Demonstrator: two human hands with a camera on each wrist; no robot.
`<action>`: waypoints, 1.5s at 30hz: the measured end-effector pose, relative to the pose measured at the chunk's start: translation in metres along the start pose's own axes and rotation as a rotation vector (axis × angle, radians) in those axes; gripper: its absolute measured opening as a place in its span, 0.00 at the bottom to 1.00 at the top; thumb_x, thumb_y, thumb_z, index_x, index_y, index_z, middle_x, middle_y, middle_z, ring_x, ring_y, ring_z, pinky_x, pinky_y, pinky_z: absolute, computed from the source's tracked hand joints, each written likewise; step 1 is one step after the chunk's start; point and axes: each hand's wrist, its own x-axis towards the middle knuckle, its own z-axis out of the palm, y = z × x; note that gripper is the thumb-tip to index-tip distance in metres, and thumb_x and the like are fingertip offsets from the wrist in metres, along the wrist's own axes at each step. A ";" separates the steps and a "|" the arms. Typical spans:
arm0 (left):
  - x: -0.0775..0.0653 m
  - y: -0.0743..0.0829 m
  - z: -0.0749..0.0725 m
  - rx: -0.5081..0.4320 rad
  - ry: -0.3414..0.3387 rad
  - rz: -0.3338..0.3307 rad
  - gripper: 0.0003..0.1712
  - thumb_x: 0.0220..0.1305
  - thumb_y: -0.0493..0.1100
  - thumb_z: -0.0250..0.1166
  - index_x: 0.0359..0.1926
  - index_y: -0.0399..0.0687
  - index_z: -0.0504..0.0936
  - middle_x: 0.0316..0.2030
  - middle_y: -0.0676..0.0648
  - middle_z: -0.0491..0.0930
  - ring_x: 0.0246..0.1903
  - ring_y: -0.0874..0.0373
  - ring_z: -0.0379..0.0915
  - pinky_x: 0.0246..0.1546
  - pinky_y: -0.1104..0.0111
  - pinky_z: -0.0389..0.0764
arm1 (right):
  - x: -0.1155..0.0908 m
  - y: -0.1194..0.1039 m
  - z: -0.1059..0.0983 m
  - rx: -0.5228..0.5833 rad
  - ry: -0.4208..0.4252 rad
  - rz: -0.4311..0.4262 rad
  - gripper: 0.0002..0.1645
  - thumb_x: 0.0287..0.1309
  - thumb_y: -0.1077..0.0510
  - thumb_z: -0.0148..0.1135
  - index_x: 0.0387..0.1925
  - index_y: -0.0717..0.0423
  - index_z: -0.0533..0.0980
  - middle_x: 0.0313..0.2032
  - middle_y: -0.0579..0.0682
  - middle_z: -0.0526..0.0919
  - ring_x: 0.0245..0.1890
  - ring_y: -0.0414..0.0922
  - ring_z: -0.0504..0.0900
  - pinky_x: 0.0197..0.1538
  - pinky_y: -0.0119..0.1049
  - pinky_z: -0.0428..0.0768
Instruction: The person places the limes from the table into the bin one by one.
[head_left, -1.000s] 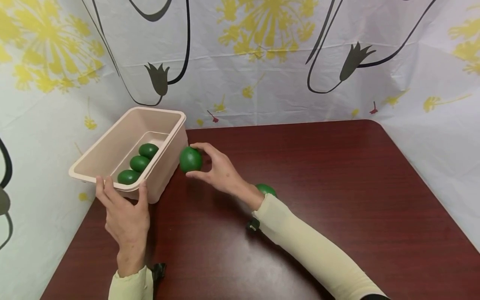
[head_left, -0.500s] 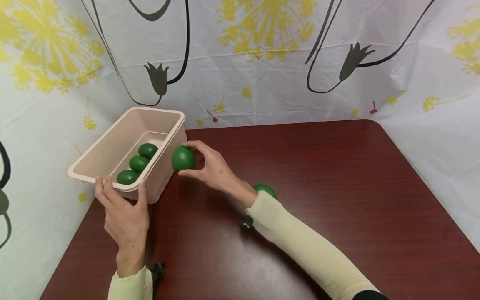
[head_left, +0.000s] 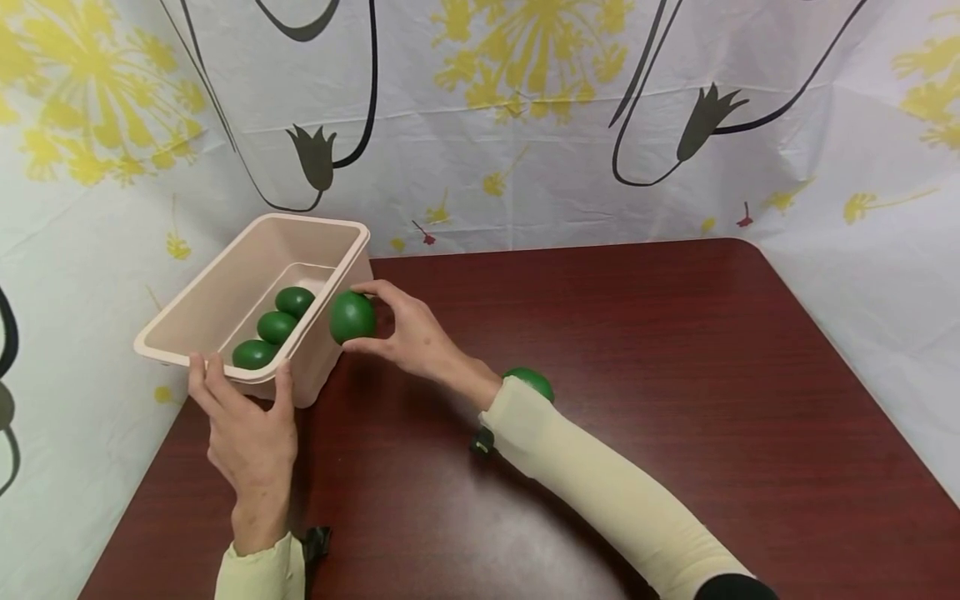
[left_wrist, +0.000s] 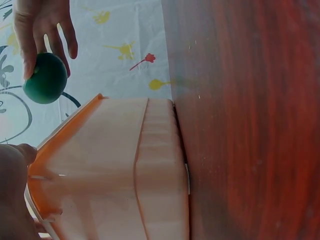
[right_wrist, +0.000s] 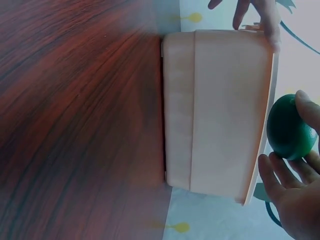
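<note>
My right hand point(head_left: 420, 337) holds a smooth green oval fruit point(head_left: 352, 317) between thumb and fingers, just outside the right long side of the beige plastic bin point(head_left: 337, 287). The right wrist view shows that fruit point(right_wrist: 289, 127) at rim height, with the fingertips under it. My left hand point(head_left: 251, 442) grips the bin's near end, fingertips at the rim and thumb by the right corner. Inside the bin lie three more green fruits point(head_left: 277, 327) in a row along its right side. Another green fruit point(head_left: 531, 382) rests on the table, partly hidden behind my right forearm.
The dark red-brown wooden table point(head_left: 637, 333) extends to the right and toward me. A white cloth point(head_left: 510, 183) with yellow and grey flower prints hangs behind it and along both sides. The bin stands at the table's far left, close to the cloth.
My right hand has moved left with the green fruit, up to the bin's side. More of the fruit on the table shows behind the forearm. The left hand stays at the bin.
</note>
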 end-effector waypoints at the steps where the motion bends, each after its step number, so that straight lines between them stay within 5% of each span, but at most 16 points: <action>1: 0.000 0.000 0.000 0.001 0.001 0.001 0.48 0.70 0.71 0.58 0.78 0.49 0.59 0.82 0.50 0.53 0.43 0.26 0.79 0.33 0.34 0.72 | 0.001 -0.001 0.001 -0.003 0.001 -0.002 0.44 0.52 0.51 0.82 0.69 0.48 0.72 0.62 0.45 0.81 0.58 0.40 0.81 0.62 0.30 0.78; 14: 0.001 -0.002 0.000 0.011 -0.010 0.000 0.48 0.70 0.71 0.57 0.78 0.49 0.58 0.82 0.50 0.53 0.40 0.27 0.79 0.31 0.35 0.73 | 0.008 -0.006 0.013 0.004 0.023 -0.040 0.44 0.54 0.50 0.81 0.69 0.51 0.71 0.60 0.47 0.81 0.50 0.39 0.81 0.55 0.23 0.78; 24: 0.003 -0.002 0.000 0.011 -0.001 0.014 0.48 0.70 0.71 0.57 0.78 0.48 0.58 0.82 0.50 0.53 0.39 0.27 0.79 0.30 0.35 0.72 | 0.013 -0.013 0.020 -0.037 0.034 -0.080 0.45 0.55 0.51 0.80 0.71 0.52 0.69 0.64 0.49 0.79 0.54 0.40 0.80 0.58 0.23 0.75; 29: 0.002 -0.002 0.000 0.015 -0.003 0.018 0.48 0.70 0.71 0.57 0.78 0.48 0.58 0.82 0.49 0.53 0.38 0.27 0.79 0.29 0.36 0.73 | 0.014 -0.016 0.022 0.020 0.036 -0.084 0.44 0.56 0.54 0.79 0.71 0.54 0.69 0.65 0.51 0.78 0.53 0.41 0.83 0.50 0.19 0.78; 45: 0.002 -0.002 0.000 0.009 -0.008 0.013 0.48 0.70 0.71 0.58 0.78 0.48 0.58 0.82 0.49 0.53 0.40 0.26 0.79 0.31 0.35 0.74 | 0.025 -0.024 0.035 0.174 0.090 -0.076 0.43 0.55 0.61 0.79 0.69 0.62 0.68 0.62 0.58 0.74 0.60 0.47 0.85 0.58 0.21 0.79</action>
